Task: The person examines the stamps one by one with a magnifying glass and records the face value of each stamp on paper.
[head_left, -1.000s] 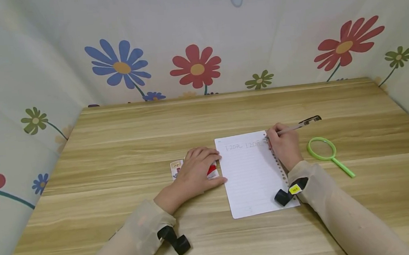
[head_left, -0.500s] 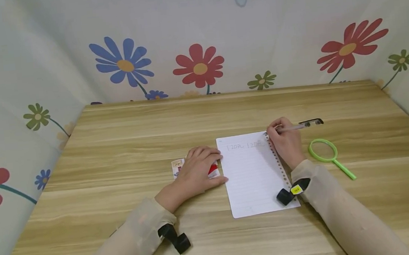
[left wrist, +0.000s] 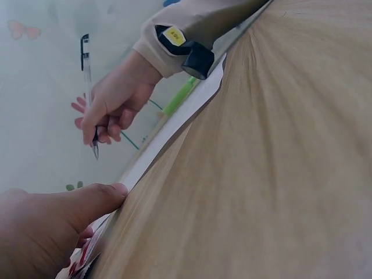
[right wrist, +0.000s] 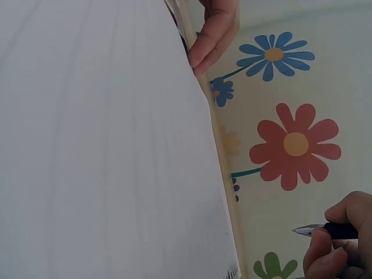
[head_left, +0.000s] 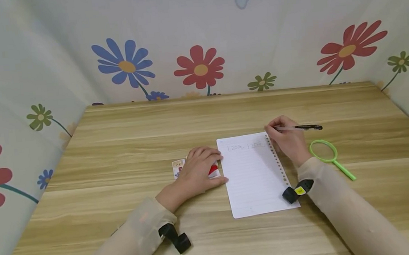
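A lined, hole-punched sheet of paper (head_left: pixel 252 180) lies on the table, with "120元 120元" handwritten near its top. My left hand (head_left: pixel 196 173) rests flat, thumb and fingertips at the sheet's left edge, over some small printed cards (head_left: pixel 178 168) that it partly hides. My right hand (head_left: pixel 288 140) pinches a pen (head_left: pixel 302 127) at the sheet's upper right corner. In the right wrist view the pen tip (right wrist: pixel 305 231) points away from the fingers, and in the left wrist view the pen (left wrist: pixel 87 75) stands raised off the paper.
A green magnifying glass (head_left: pixel 323 151) lies right of the right hand, close to the sleeve. The wooden table (head_left: pixel 145 129) meets a flower-printed curtain (head_left: pixel 158 33) at the back and sides. Each wrist carries a black camera (head_left: pixel 180 242).
My right hand has lifted from the paper and shifted slightly right, and the pen now lies flatter in the fingers. The left hand and the sheet have stayed put.
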Demonstrator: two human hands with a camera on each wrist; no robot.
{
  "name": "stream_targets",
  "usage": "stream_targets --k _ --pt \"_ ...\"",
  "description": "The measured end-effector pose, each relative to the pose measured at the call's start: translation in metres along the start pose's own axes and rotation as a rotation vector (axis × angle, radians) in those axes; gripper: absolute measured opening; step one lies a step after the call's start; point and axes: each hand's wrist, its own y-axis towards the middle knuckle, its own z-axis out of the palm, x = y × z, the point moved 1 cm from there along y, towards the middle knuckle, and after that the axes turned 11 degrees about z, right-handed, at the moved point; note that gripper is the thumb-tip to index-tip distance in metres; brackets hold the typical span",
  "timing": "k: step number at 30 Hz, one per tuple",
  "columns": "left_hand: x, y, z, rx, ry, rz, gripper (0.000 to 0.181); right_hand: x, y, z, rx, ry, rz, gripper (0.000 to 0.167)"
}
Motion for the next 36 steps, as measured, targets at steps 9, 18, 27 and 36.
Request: stream_targets --k 9,18,27,36 --pt "-0.001 0.0 -0.001 0.004 -0.001 -0.007 0.059 0.007 0.0 -0.01 0.083 -0.012 0.012 0.032" --pt "-0.002 0.0 -0.002 0.007 0.004 -0.014 0.059 0.014 -0.003 -0.02 0.16 -0.019 -0.008 0.031" --pt "-0.002 0.0 -0.003 -0.004 0.004 -0.011 0.059 0.015 -0.005 -0.026 0.184 -0.025 -0.029 0.027" --pt "-0.002 0.0 -0.002 -0.003 0.005 -0.011 0.06 0.02 -0.011 -0.033 0.129 -0.136 -0.124 0.025"
